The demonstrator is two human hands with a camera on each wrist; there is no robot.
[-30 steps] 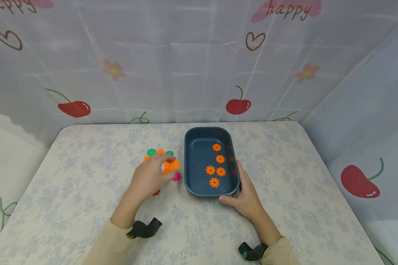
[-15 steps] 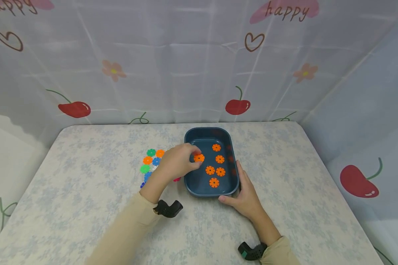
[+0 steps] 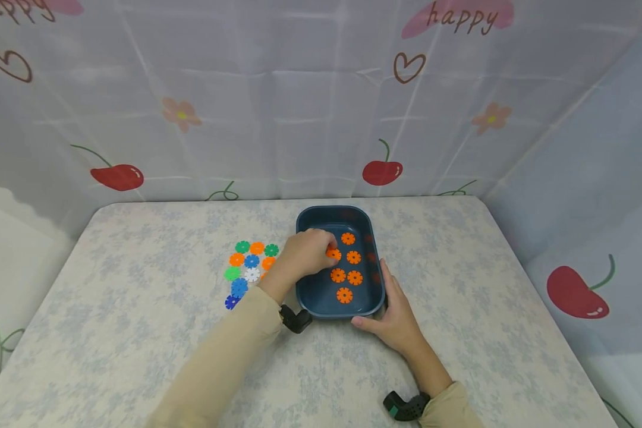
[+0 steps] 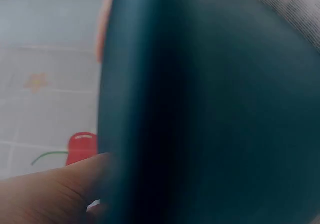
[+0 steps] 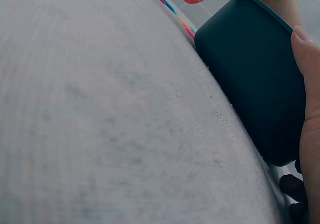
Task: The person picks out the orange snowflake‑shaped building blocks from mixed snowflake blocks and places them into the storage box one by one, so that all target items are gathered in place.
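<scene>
A dark blue rectangular tray (image 3: 315, 306) lies on the table, with several orange notched plastic discs (image 3: 355, 277) on its floor. My left hand (image 3: 306, 252) reaches over the tray's left wall and pinches another orange notched disc (image 3: 334, 254) by its edge. Whether that disc touches the tray floor, I cannot tell. With thumb at the front rim and fingers along the right wall, my right hand (image 3: 398, 324) holds the tray's near right corner. In the right wrist view its thumb (image 5: 305, 49) lies on the rim. The tray wall (image 4: 225, 109) fills most of the left wrist view.
Left of the tray lies a loose group of notched discs in green, orange, white and blue (image 3: 251, 261), partly covered by my left forearm. A printed curtain (image 3: 299, 119) stands behind the table (image 3: 139, 309). Each wrist carries a black device (image 3: 406, 406).
From the group of discs, my left hand has moved right into the tray with an orange disc, continuing rightward in the last half second. The right hand and tray stay put.
</scene>
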